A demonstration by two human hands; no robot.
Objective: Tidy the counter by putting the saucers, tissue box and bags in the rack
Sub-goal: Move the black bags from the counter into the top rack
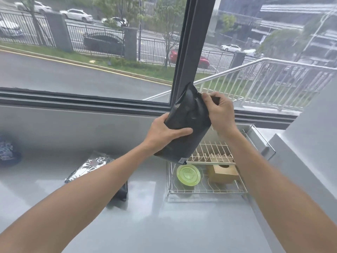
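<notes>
Two hands (164, 132) (219, 110), three bags (186, 125) (91, 167) (8, 150) perhaps, one saucer (188, 174)

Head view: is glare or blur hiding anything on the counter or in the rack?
Head view: daylight from the window puts soft glare on the counter, strongest beside the silver bag; the dark item at the far left is blurred and unreadable; wide-angle bending curves the window sill; the rack, green saucer and tissue box read clearly.

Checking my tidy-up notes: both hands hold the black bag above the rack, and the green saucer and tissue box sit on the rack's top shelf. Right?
Not quite. The head view shows the green saucer and tissue box on the rack's lower shelf. The left hand and right hand do hold the black bag above it.
</notes>
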